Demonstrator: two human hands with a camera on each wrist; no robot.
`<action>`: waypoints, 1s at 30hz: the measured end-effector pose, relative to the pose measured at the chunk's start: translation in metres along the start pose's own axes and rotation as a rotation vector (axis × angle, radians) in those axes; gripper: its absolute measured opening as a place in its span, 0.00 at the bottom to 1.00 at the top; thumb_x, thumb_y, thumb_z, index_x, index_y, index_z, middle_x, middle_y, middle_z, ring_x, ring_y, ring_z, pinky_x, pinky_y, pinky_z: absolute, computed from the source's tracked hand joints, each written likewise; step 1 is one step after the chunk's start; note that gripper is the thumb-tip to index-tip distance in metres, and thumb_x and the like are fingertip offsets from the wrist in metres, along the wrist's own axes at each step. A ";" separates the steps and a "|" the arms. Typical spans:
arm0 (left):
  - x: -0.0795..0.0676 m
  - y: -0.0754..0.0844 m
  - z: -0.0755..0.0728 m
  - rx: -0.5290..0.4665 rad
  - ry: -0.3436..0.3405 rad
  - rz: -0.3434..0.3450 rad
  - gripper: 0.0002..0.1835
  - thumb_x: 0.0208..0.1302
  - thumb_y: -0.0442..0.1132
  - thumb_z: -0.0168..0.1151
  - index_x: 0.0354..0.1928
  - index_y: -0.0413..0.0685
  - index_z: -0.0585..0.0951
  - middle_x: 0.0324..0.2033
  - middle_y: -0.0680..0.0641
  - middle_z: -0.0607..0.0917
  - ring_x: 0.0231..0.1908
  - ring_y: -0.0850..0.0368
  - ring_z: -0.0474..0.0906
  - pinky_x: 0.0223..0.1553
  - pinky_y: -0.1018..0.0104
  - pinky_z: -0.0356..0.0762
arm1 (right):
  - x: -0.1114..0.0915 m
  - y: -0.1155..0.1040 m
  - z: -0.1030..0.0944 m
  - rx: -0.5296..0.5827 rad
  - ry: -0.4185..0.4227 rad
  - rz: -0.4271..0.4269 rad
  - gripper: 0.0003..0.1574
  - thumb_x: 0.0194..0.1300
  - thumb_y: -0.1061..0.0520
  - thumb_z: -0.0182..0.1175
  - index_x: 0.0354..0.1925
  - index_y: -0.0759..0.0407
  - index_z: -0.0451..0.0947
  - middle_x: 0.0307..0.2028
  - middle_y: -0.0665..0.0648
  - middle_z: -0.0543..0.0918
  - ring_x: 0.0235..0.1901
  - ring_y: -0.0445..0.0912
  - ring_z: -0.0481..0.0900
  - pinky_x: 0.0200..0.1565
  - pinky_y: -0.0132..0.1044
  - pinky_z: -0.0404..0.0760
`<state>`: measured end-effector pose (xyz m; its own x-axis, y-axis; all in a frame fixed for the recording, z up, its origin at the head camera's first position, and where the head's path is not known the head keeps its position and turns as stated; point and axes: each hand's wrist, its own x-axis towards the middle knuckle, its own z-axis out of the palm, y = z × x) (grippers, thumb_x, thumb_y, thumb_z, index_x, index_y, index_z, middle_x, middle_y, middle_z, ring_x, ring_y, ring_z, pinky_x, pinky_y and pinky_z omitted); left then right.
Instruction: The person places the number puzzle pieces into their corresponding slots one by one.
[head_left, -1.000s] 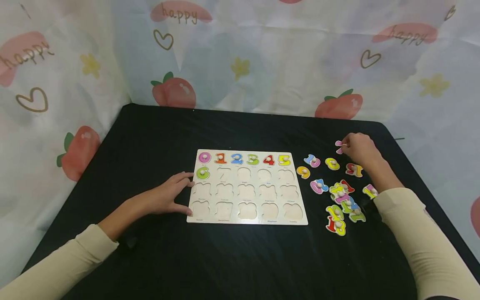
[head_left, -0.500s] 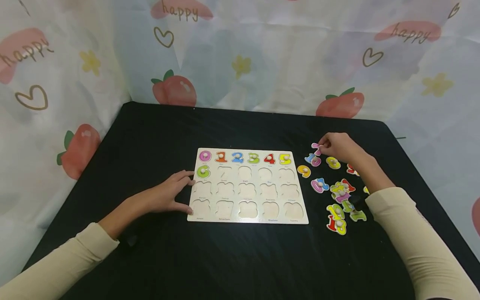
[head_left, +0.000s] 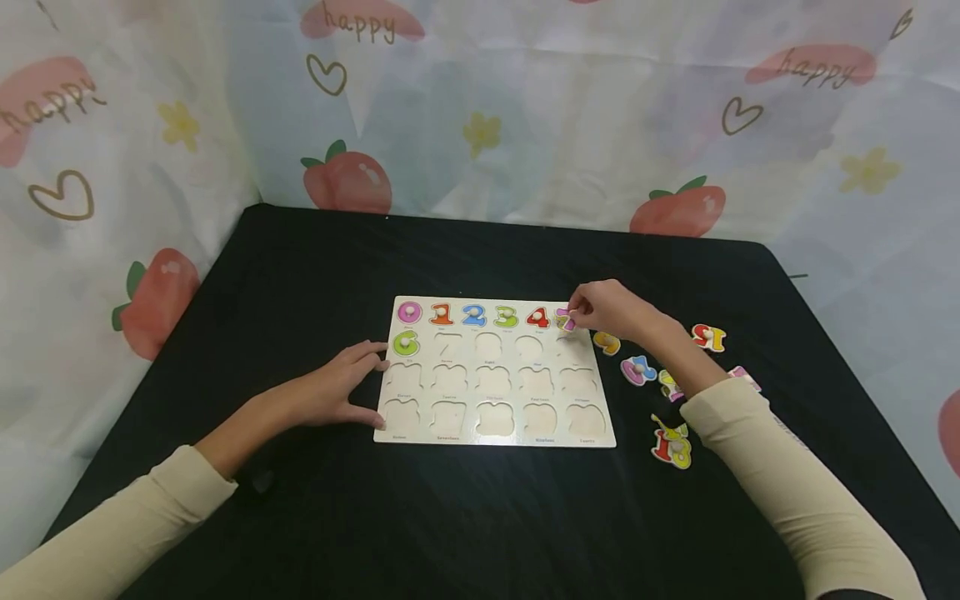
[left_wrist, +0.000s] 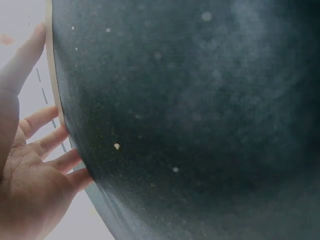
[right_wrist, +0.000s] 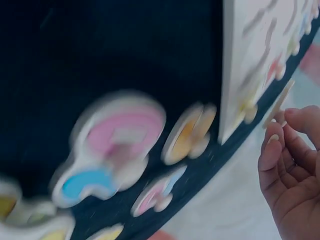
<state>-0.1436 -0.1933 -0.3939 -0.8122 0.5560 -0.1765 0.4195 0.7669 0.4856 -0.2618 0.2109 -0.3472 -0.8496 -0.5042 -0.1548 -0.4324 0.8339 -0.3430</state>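
Note:
In the head view, a white wooden number puzzle board (head_left: 468, 350) lies mid-table. Pieces 0 to 5 fill its top row, with a green 6 (head_left: 406, 343) starting the second. My left hand (head_left: 330, 392) touches the board's left edge, fingers extended and thumb at the near left corner; the left wrist view shows the fingertips (left_wrist: 75, 155) along that edge. My right hand (head_left: 611, 308) pinches a pink number 7 puzzle piece (head_left: 566, 320) over the top right of the board, overlapping the yellow 5. Edge-on, the pink piece (right_wrist: 280, 102) shows in the right wrist view.
Right of the board lie loose number pieces: an orange 9 (head_left: 606, 342), a pink-and-blue piece (head_left: 637, 370), a red-and-yellow piece (head_left: 708, 337) and a small pile (head_left: 672, 446). My right forearm hides others. A patterned cloth (head_left: 555, 167) hangs behind the black table (head_left: 480, 517).
My right hand has carried the pink 7 leftward from the far right of the table, past the loose pieces, to above the board. My left hand has stayed at the board's edge.

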 end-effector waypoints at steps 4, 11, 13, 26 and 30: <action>0.001 0.000 -0.001 0.004 0.001 0.003 0.47 0.45 0.62 0.71 0.61 0.40 0.67 0.69 0.39 0.55 0.68 0.39 0.46 0.62 0.42 0.54 | 0.008 -0.019 0.007 0.001 -0.022 -0.031 0.07 0.60 0.64 0.62 0.38 0.66 0.79 0.27 0.54 0.76 0.29 0.47 0.71 0.31 0.35 0.72; -0.001 -0.001 0.000 -0.001 0.009 -0.001 0.45 0.45 0.60 0.72 0.60 0.40 0.67 0.69 0.39 0.55 0.68 0.39 0.46 0.62 0.43 0.54 | 0.023 -0.049 0.025 -0.006 -0.030 -0.115 0.06 0.60 0.62 0.63 0.36 0.64 0.80 0.27 0.52 0.77 0.29 0.45 0.72 0.32 0.33 0.73; -0.002 -0.001 0.001 -0.007 0.011 0.007 0.45 0.45 0.60 0.72 0.60 0.40 0.67 0.68 0.39 0.56 0.68 0.39 0.47 0.62 0.43 0.55 | 0.027 -0.056 0.032 -0.006 -0.057 -0.129 0.06 0.60 0.62 0.63 0.36 0.63 0.81 0.27 0.52 0.78 0.29 0.44 0.72 0.32 0.32 0.73; -0.002 -0.001 0.002 -0.008 0.029 0.035 0.44 0.45 0.60 0.72 0.59 0.40 0.68 0.68 0.39 0.56 0.67 0.38 0.47 0.62 0.43 0.56 | 0.048 -0.095 0.050 -0.036 -0.117 -0.175 0.05 0.60 0.60 0.63 0.36 0.60 0.80 0.28 0.50 0.78 0.30 0.43 0.73 0.34 0.30 0.74; -0.002 -0.001 0.002 -0.011 0.034 0.040 0.44 0.45 0.60 0.72 0.59 0.40 0.68 0.68 0.39 0.57 0.67 0.39 0.48 0.62 0.43 0.56 | 0.052 -0.104 0.054 -0.044 -0.126 -0.186 0.04 0.61 0.60 0.62 0.36 0.60 0.79 0.28 0.50 0.77 0.30 0.43 0.72 0.33 0.30 0.72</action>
<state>-0.1413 -0.1946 -0.3954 -0.8082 0.5750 -0.1277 0.4477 0.7406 0.5012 -0.2452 0.0859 -0.3697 -0.7109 -0.6718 -0.2080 -0.5930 0.7316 -0.3362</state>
